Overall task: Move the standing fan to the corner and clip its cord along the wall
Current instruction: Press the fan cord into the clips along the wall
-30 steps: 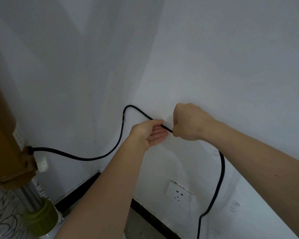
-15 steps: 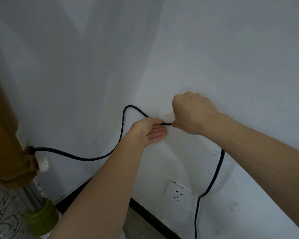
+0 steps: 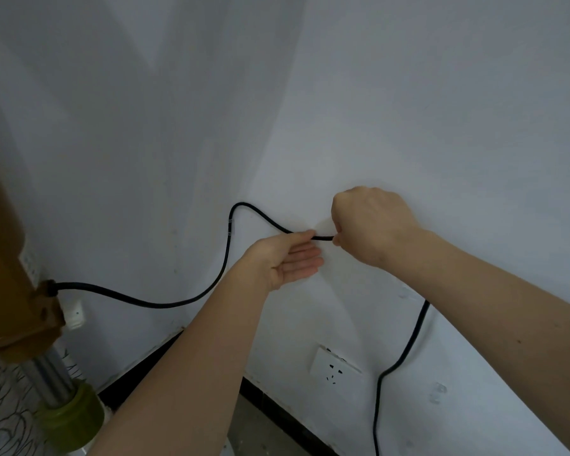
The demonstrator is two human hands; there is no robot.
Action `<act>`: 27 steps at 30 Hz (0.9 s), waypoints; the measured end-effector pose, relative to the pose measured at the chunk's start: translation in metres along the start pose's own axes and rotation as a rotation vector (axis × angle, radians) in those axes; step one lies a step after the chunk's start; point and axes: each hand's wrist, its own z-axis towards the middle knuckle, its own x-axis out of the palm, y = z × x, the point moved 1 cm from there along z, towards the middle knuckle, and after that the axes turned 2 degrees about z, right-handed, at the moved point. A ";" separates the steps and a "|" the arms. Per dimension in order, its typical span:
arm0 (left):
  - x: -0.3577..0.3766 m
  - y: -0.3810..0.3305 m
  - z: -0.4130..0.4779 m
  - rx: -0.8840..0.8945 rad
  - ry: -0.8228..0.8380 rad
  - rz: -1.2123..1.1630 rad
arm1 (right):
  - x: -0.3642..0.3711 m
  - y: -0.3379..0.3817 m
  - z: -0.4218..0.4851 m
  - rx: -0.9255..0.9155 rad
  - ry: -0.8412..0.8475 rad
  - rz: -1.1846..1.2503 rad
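Head view, against a second ago: short stretch of cord (image 3: 165, 304) between the hands now nearly level, no longer sloping. Leaves the fan (image 3: 10, 274) by the left wall (image 3: 441, 126), heads rightward, rises through a clip (image 3: 230, 227). Pinched by left hand (image 3: 287, 261), gripped in fisted right hand (image 3: 372, 225), then drops beside the socket (image 3: 334, 370).

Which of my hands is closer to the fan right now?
Left. Your left hand pinches the cord right of the fan; your right hand grips the cord farther right along the wall.
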 end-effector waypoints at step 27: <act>0.014 0.002 0.004 0.102 -0.134 -0.087 | 0.039 -0.008 -0.045 0.067 0.004 0.132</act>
